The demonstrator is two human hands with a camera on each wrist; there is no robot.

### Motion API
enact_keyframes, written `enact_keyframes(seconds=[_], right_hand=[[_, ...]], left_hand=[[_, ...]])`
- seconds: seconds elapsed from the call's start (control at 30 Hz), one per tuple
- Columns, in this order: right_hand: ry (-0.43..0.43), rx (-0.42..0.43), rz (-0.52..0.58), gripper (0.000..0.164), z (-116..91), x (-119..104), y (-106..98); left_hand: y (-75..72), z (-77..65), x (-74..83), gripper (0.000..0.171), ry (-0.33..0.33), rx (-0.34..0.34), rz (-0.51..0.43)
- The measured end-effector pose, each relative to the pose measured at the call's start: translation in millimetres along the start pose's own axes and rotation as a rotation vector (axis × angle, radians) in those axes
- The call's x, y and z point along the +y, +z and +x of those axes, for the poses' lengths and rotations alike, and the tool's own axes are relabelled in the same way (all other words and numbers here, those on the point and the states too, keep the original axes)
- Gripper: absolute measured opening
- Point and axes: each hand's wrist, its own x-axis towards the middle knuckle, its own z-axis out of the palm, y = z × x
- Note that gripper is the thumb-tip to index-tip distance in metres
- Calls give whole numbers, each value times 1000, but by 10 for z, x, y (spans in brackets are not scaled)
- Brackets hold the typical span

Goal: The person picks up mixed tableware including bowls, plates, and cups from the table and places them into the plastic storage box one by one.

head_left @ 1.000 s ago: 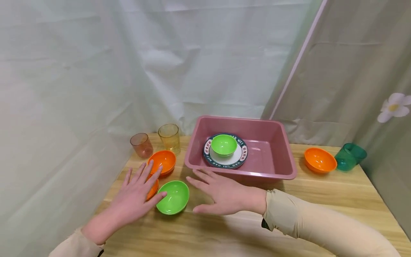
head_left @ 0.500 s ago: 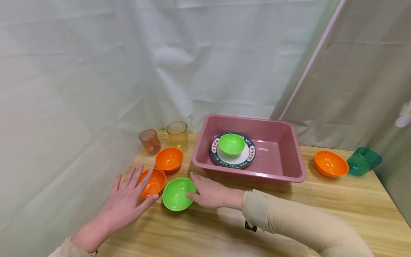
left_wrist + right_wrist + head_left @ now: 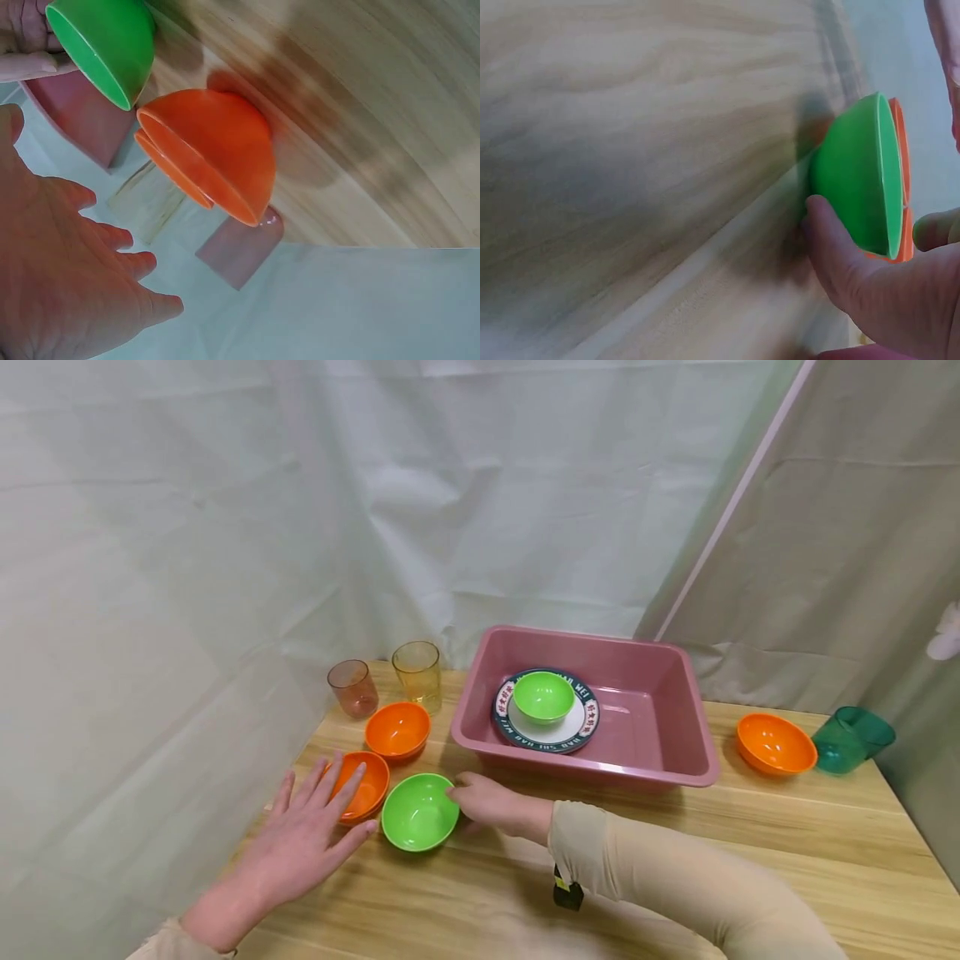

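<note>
Wood-grain tabletop (image 3: 840, 827), glossy round green bowl (image 3: 418, 814) at seven o'clock in my head view, my right hand (image 3: 491, 803) curled round its three-o'clock rim, left hand (image 3: 300, 845) spread wide, holding nothing.

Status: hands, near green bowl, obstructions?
Right hand at near green bowl, grip unclear. Left hand open, empty. Nearest orange bowl close on green bowl's left.

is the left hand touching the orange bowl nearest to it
Apart. The left wrist view shows a clear gap between the left hand and the nearest orange bowl; in the head view the hand merely overlaps it.
</note>
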Motion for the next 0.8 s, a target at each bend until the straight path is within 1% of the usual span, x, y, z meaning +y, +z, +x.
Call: enact_keyframes(seconds=[0.07, 0.2, 0.4, 0.53, 0.67, 0.8], right_hand=[[24, -10, 53, 47, 9, 1, 17], [47, -17, 86, 44, 31, 13, 35], [58, -22, 156, 42, 57, 28, 56], [63, -6, 178, 40, 69, 35, 73], [69, 24, 176, 40, 78, 46, 102], [68, 40, 181, 39, 98, 65, 128]], left_hand=[[0, 11, 10, 80, 10, 5, -2], [2, 31, 26, 79, 20, 10, 1], [19, 44, 48, 80, 14, -17, -13], [19, 56, 67, 79, 16, -13, -25], [15, 63, 83, 78, 22, -5, -30], [17, 68, 94, 78, 22, -15, -38]])
